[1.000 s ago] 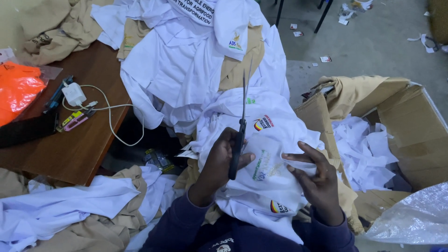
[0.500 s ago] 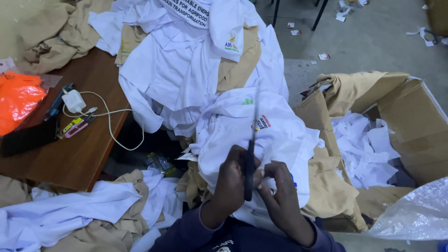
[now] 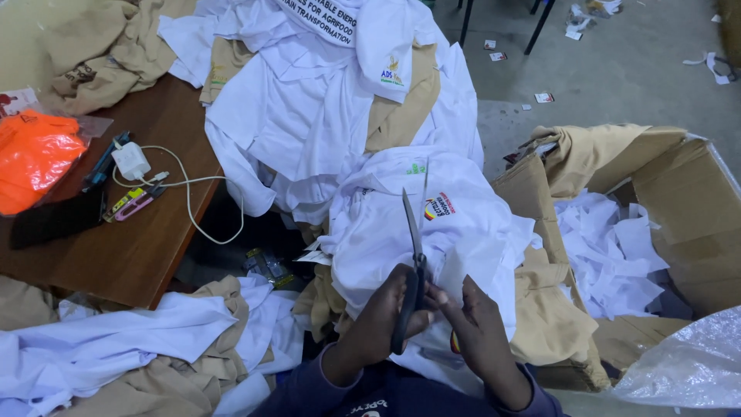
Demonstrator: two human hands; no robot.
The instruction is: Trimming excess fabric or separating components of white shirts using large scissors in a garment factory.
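Scissors (image 3: 413, 262), blades parted and pointing up, sat gripped in the left hand (image 3: 378, 324); the right hand (image 3: 478, 332) pinched the white shirt (image 3: 455, 232) beside them.

table (image 3: 147, 255) left, shirt pile (image 3: 324, 116) centre, box (image 3: 679, 208) right

Left hand (image 3: 378, 324) gripping scissors (image 3: 413, 262), right hand (image 3: 482, 340) touching, white shirt (image 3: 463, 232) beneath

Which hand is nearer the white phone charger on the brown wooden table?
Left. The left hand, gripping black-handled scissors, lies on the white charger side; the right hand is farther, beyond the scissors.
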